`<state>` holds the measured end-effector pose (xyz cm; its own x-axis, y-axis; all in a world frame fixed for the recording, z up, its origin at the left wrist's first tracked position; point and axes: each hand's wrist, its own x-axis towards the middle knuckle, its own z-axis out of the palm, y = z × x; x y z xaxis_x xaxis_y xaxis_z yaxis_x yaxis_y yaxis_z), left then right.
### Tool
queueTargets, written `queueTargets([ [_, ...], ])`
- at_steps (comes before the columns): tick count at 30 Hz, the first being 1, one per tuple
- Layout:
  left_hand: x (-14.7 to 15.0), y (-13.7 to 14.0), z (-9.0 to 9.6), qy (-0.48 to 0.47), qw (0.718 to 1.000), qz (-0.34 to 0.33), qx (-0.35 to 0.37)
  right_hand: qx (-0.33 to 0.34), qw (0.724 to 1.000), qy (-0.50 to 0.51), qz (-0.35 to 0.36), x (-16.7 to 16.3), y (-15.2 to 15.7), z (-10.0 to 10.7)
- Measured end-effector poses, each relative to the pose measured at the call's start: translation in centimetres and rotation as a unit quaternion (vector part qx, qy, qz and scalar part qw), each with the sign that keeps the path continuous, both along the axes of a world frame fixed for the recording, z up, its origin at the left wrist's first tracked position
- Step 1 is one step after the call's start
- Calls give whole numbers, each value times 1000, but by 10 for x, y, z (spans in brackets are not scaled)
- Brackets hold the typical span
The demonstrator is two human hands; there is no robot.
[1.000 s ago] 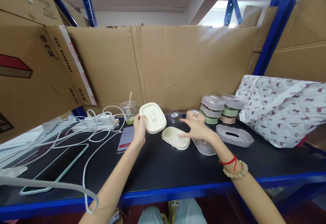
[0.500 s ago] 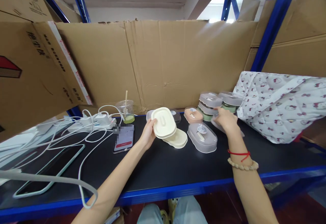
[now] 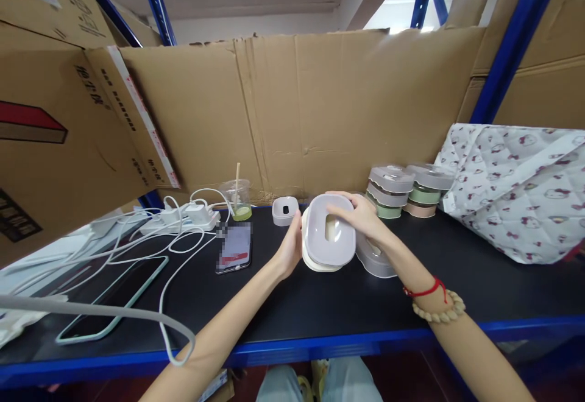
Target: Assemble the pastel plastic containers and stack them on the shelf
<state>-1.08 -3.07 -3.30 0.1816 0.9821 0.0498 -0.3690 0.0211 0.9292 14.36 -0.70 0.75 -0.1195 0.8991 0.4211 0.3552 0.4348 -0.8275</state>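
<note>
My left hand (image 3: pixel 289 251) is closed on the left edge of a cream lid (image 3: pixel 312 263), rounded and rectangular, held up above the table. Over its front lies a translucent grey cover (image 3: pixel 342 248) with an oblong slot, through which cream shows. My right hand (image 3: pixel 363 214) grips that cover at its upper right, fingers across the top. Whether the two pieces are pressed together I cannot tell. Partly hidden behind them, a grey-covered oval container (image 3: pixel 375 263) rests on the table. A small grey cover (image 3: pixel 280 217) with a dark slot sits farther back.
Stacked grey, green and pink containers (image 3: pixel 390 184) stand at the back right, beside a white patterned quilted bag (image 3: pixel 516 201). To the left lie a phone (image 3: pixel 235 246), a larger phone (image 3: pixel 114 298), white cables (image 3: pixel 183 231) and a plastic cup (image 3: pixel 240 201). Cardboard (image 3: pixel 329 109) walls the back.
My right hand has come from the right-hand stacks to the middle with the grey cover, now over the cream lid. My left hand has shifted rightward, and the view has turned slightly.
</note>
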Motion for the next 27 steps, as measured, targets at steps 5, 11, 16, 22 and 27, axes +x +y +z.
queueTargets([
  [5, 0, -1, -6, 26, 999, 37, 21, 140, 985, -77, -63, -4, 2, -9],
  [11, 1, -5, 2, -4, 1000, 11, -11, 149, 987, -56, -34, -4, 12, -20],
  [16, 0, -6, 4, 19, 1000, 13, 6, 124, 992, 12, -4, -11, 10, -25],
  [22, -5, 0, 4, 0, 997, 75, -2, -36, 990, 101, 90, -15, 10, -24],
  [27, -7, 4, 8, -20, 989, 144, 7, -51, 993, 89, 62, -14, 11, -25],
])
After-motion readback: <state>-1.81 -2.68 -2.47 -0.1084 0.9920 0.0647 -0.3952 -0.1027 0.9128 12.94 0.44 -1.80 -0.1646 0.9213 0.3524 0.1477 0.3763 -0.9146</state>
